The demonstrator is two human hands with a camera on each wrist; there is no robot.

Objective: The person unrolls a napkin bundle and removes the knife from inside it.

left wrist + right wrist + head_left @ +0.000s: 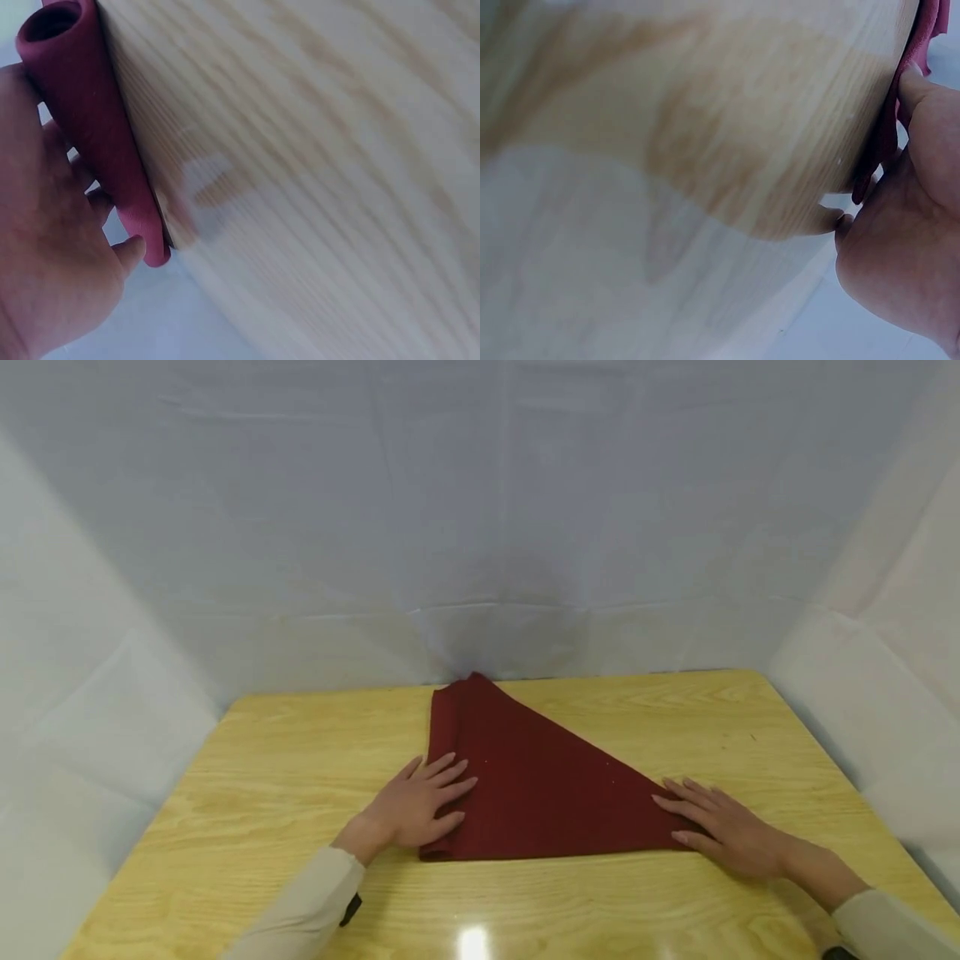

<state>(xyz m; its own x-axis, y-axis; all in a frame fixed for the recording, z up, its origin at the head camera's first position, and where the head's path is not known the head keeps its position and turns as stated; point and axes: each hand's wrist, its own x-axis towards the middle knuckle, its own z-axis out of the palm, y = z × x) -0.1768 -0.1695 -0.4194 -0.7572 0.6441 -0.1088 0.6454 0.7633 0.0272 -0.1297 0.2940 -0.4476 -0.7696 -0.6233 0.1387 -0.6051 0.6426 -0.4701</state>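
Observation:
A dark red cloth [540, 785] lies on the table, roughly triangular, its long slanted edge running from the far point down to the right corner. Along its left side the cloth is rolled, and the left wrist view shows the hollow end of that roll [90, 112]. My left hand [420, 802] rests on the roll with fingers spread toward the right. At the narrow right corner, my right hand [735, 835] lies with outstretched fingers on the cloth. In the right wrist view the cloth edge [885, 135] shows beside the right hand [907, 225].
The light wooden table [300, 760] extends around the cloth on both sides and in front. White sheeting [465, 527] hangs behind the table, where the cloth's far point reaches its back edge. More sheeting [885, 677] hangs at the sides.

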